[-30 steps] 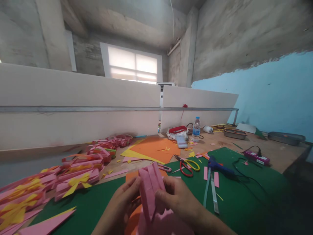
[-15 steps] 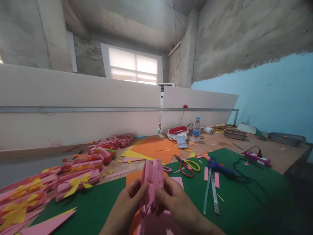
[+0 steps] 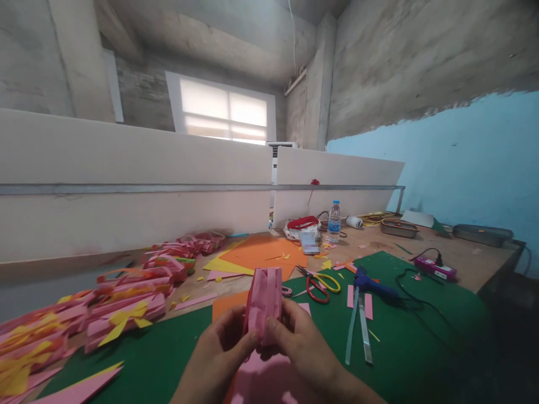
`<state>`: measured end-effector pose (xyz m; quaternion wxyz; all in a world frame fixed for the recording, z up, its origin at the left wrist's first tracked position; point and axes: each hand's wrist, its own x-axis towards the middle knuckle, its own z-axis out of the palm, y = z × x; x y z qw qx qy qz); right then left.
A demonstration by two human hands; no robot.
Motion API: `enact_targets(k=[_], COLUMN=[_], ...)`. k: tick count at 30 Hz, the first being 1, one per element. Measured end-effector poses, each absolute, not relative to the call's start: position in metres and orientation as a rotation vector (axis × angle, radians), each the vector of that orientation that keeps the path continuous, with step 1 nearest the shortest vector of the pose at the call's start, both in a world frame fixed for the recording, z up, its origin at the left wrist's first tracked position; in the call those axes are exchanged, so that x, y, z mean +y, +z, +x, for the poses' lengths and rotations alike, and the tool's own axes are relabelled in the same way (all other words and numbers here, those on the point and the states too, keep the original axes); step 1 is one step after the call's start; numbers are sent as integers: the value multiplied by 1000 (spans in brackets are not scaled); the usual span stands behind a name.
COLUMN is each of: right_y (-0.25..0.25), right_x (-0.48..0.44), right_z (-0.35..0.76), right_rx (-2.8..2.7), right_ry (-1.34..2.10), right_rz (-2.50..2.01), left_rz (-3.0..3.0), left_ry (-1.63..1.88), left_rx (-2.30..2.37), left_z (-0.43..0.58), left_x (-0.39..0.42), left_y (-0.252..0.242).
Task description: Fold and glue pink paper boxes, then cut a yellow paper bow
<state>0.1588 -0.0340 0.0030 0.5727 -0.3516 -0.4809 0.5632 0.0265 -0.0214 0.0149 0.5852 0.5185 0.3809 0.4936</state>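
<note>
Between both hands I hold a small folded pink paper bag (image 3: 266,297), raised above the green cutting mat. My left hand (image 3: 225,343) grips its left side, thumb at the lower front. On the right side, my right hand (image 3: 297,335) presses its thumb against the front, and its other fingers are partly hidden behind the paper. Below the hands lies a pink paper sheet (image 3: 265,381) over orange paper. Just beyond to the right are scissors (image 3: 319,285) with one red and one yellow handle loop.
Finished-looking pink paper pieces with yellow bows (image 3: 128,320) crowd the left. A blue glue gun (image 3: 374,283) with clear glue sticks rests on the green mat (image 3: 404,336). Orange sheets (image 3: 261,252), a water bottle (image 3: 334,221) and a purple power strip (image 3: 435,267) stand farther back.
The pink paper bag has tilted and turned slightly between my fingers, its front strip now facing me more squarely. Both hands stay on it. The view has shifted slightly to the right.
</note>
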Motion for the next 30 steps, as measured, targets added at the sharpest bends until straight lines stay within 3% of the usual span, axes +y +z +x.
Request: enact_targets(k=[10,13,18,23,30], right_y=[5,18,44,27,9], right_x=[-30,-17,14,39,45], right_z=[169,188,198,179,174], right_rx=[-1323,-1418,-1915,-2269,-2352], right_ry=[1310,1031,511,611,695], right_rz=[-974,-1084,-1210,-1158,-1156], left_rz=[1240,1347,2098,2054,1846], left_ry=[1158,1150,951,717,697], left_rx=[987,1040,1465,1398,1312], left_z=[22,13,-7,-19,-18], left_x=[-23,-20,-5,12,20], left_y=[25,32,27,16,15])
